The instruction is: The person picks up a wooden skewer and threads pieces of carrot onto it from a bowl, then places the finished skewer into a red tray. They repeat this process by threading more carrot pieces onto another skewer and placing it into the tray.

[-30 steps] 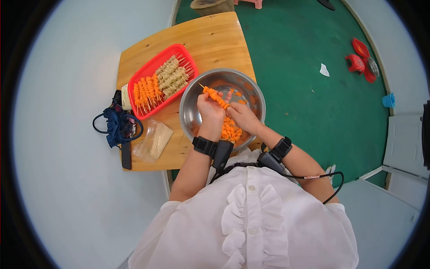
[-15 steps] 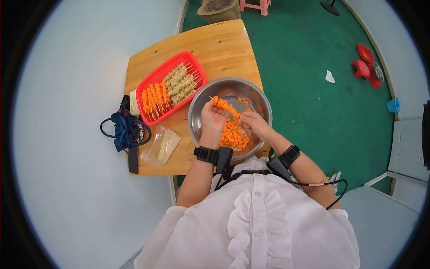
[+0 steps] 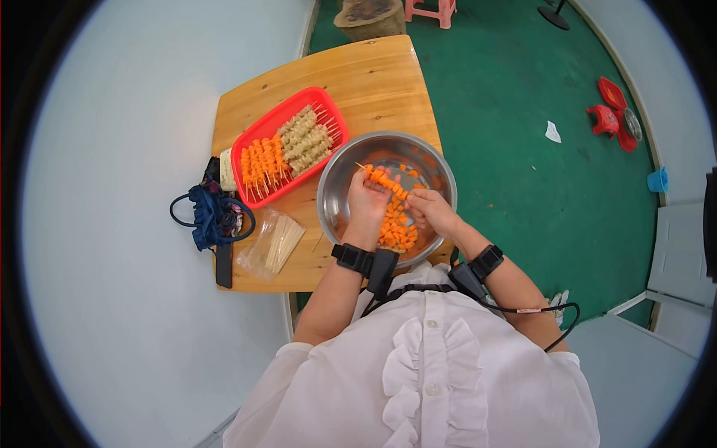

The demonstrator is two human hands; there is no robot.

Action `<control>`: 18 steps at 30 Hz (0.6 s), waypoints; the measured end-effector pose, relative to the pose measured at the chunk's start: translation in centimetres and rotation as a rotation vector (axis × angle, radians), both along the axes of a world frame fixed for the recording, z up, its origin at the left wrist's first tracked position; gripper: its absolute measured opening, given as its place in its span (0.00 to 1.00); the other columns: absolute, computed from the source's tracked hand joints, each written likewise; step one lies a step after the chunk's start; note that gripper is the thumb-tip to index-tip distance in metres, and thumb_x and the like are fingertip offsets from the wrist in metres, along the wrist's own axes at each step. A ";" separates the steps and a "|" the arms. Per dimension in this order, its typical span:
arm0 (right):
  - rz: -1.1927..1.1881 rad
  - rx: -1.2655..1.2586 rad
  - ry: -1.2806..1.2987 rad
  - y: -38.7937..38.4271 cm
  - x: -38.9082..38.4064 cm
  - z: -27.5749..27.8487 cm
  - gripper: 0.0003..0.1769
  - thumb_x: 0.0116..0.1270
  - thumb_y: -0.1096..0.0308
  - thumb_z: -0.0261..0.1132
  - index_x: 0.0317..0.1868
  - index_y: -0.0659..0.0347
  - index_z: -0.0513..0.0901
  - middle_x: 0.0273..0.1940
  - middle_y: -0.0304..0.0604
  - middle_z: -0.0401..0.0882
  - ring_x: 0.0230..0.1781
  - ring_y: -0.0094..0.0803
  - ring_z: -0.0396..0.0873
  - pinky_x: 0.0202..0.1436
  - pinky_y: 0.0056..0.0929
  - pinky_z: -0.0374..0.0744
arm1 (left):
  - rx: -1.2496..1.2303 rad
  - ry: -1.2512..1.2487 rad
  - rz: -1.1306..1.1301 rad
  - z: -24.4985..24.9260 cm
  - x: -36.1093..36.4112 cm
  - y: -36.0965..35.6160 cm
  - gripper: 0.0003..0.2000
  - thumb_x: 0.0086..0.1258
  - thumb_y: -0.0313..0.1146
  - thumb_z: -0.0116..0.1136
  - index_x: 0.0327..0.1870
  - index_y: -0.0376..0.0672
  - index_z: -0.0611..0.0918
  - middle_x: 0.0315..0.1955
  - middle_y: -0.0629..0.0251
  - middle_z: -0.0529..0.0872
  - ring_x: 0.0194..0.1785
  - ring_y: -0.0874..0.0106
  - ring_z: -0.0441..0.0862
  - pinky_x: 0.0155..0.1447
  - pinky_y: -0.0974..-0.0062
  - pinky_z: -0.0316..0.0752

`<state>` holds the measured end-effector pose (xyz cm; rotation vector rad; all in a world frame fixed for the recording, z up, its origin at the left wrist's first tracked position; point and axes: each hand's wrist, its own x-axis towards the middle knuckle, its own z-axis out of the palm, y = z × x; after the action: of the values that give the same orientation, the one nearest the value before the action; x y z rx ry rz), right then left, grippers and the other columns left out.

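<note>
Over a steel bowl (image 3: 331, 168), a skewer of orange carrot pieces (image 3: 384, 179) slants between my two hands, its bare tip up at the left. My left hand (image 3: 366, 203) is closed round the upper part of the skewer. At its lower right end, my right hand (image 3: 435, 210) pinches with thumb and curled fingers; the exact spot of that grip is partly hidden. Loose carrot pieces (image 3: 398, 233) lie in the bowl beneath both hands.
A red tray (image 3: 280, 114) holds finished-looking rows of orange skewers (image 3: 263, 166) and pale beige skewers (image 3: 306, 140). Bare sticks (image 3: 284, 243) in a plastic bag, a navy handbag (image 3: 209, 213) and a dark phone-like slab (image 3: 224, 266) lie along the left of the wooden table (image 3: 358, 71).
The scene has shifted slightly right and down in view. Both hands still hold the skewer over the bowl, and the right fingers look more curled.
</note>
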<state>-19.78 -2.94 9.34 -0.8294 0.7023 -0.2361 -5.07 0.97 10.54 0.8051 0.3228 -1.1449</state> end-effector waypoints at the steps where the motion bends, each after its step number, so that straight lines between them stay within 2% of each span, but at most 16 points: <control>1: 0.000 -0.006 0.004 0.0 0.0 0.0 0.11 0.67 0.65 0.50 0.28 0.61 0.70 0.14 0.30 0.55 0.12 0.19 0.53 0.16 0.20 0.56 | 0.000 0.002 0.010 0.0 -0.1 0.0 0.06 0.65 0.30 0.44 0.36 0.38 0.70 0.36 0.56 0.76 0.43 0.62 0.74 0.55 0.52 0.70; 18: 0.044 -0.171 0.072 0.6 0.1 0.1 0.12 0.68 0.64 0.49 0.28 0.60 0.70 0.14 0.29 0.57 0.11 0.17 0.54 0.14 0.18 0.55 | -0.043 -0.019 0.019 -1.1 -0.4 0.6 0.06 0.65 0.30 0.45 0.37 0.37 0.71 0.35 0.55 0.76 0.42 0.62 0.75 0.55 0.53 0.69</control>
<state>-19.67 -2.37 9.43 -1.0194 0.7374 -0.2295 -5.43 1.57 9.41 0.7730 0.2881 -1.1226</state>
